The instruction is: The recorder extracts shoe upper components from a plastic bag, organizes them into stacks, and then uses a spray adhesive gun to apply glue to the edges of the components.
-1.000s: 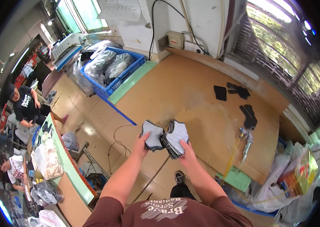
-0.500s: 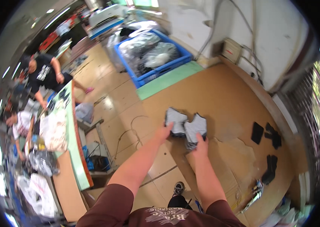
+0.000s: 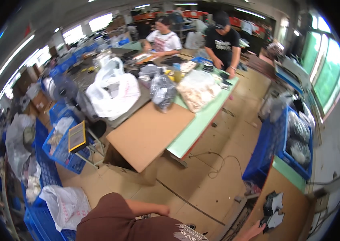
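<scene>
Two small bundles of grey-and-black fabric pieces (image 3: 274,203) sit side by side over the brown board tabletop (image 3: 254,213) at the lower right. My right hand (image 3: 254,230) reaches in from the lower edge, its fingers at the black edge of the nearer bundle. Blur and the bundle partly hide the fingertips. My left hand (image 3: 163,210) is in front of my body with its fingers curled in, and nothing shows in it. It is apart from the bundles.
A worktable with a brown board (image 3: 152,134) stands ahead, bearing a white plastic bag (image 3: 113,94) and a bag of cream fabric (image 3: 198,90). Two people work beyond it. Blue crates (image 3: 298,156) stand right and left; a stool (image 3: 79,136) is left. A cable (image 3: 218,160) crosses the floor.
My view has swung left toward the worktable. My left hand has come off the bundles and back toward my body; my right hand is still at them.
</scene>
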`<state>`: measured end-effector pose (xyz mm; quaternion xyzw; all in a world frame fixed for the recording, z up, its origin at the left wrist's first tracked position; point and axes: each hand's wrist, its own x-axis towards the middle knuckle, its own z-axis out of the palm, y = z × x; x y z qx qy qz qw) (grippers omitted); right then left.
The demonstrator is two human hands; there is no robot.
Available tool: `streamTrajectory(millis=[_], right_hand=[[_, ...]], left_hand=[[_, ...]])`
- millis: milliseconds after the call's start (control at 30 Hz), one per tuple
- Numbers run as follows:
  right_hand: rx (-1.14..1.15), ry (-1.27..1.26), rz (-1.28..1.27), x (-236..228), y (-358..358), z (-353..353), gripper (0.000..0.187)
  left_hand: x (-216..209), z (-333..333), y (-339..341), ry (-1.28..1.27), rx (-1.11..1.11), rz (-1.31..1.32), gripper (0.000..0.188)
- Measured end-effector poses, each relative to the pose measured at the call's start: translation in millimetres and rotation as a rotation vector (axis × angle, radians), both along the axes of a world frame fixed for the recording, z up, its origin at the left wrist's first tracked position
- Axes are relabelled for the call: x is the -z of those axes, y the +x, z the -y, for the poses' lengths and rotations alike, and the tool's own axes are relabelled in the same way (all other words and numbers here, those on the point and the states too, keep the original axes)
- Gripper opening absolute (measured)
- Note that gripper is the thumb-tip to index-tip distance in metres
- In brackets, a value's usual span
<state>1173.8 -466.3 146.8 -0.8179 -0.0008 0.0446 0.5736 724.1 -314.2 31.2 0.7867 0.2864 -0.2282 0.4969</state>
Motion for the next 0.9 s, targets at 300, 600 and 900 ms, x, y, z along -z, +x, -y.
streamTrajectory(millis=[300, 600, 900], right_hand=[[-0.753, 0.175, -0.391, -10.2, -272.0, -185.7, 0.040], [-1.481, 0.118, 0.071, -37.8, -399.4, -296.4, 0.035], [-1.633, -0.065, 0.206, -49.4, -443.2, -382.6, 0.031]], left_hand=[[-55.2, -3.3, -246.3, 0.343, -0.826, -0.125, 0.043], [-127.3, -43.2, -350.2, 0.361, -1.109, -0.051, 0.041], [-158.1, -177.7, -429.5, 0.674, -1.023, 0.049, 0.032]])
